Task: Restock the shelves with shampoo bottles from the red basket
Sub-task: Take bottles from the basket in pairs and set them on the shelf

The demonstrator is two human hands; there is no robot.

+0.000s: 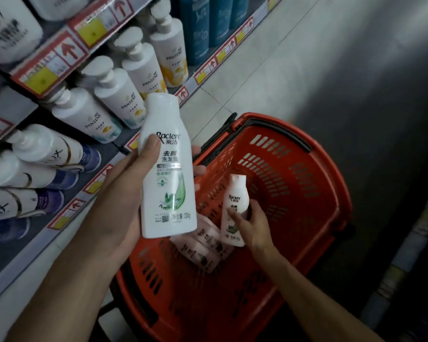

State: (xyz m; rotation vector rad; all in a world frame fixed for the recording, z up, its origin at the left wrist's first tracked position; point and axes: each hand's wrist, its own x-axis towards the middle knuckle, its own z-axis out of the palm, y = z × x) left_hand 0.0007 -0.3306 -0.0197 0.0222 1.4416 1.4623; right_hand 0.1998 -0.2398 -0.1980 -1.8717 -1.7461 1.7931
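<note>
Pale floor tiles (294,58) run from the top middle of the frame down the right side, going dim toward the right edge. The shelves (27,107) fill the left side, seen at a steep slant, with red and yellow price strips (47,67) along their fronts. White Pantene pump bottles (114,95) stand in a row at upper centre-left. Lux bottles (47,149) fill the row below them at the left edge, and tall blue bottles (198,28) stand at the top middle.

The red basket (307,193) sits on the floor at lower centre-right, just beside the foot of the shelving. In the middle of the frame the left hand (124,193) holds a white shampoo bottle (167,169) upright above the basket's near-left rim. The thumb lies across the label and the fingers wrap round the back. Down inside the basket the right hand (252,228) grips a second bottle (235,206) of the same brand, its fingers curled round the lower half and the cap pointing up. Several more pale bottles (203,245) lie flat on the basket floor just left of it.

The step in hand looks like picking up stock, with one bottle already out and another being taken. Next, both bottles need carrying left to a shelf spot for this brand. No matching row or free gap shows among the visible shelves, so finding one comes first. The bottles should then go in upright with labels facing out.
</note>
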